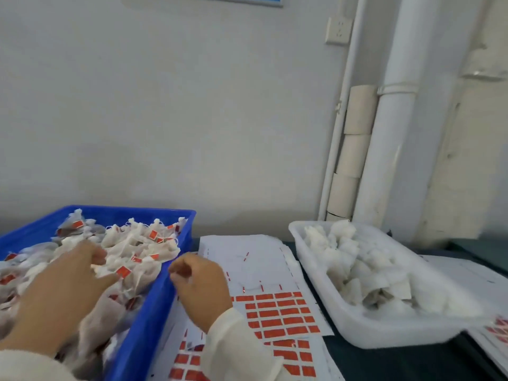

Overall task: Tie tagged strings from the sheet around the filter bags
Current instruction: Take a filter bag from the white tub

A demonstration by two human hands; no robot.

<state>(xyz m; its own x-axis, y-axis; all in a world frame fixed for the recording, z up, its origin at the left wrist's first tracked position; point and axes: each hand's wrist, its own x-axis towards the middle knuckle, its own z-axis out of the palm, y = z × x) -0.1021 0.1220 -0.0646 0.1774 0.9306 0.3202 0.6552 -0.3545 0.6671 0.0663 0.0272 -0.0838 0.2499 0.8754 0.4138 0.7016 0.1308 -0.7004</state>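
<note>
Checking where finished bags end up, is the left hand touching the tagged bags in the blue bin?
Touching. The head view shows the left hand lying on the pile of tagged bags inside the blue bin.

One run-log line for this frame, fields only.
left hand: over tagged bags in blue bin | right hand: curled, above tag sheet | untagged bags: white tray

Both hands are bare (no gloves or rings). The left hand and the right hand each come out of long, soft, cream-white sleeves.
</note>
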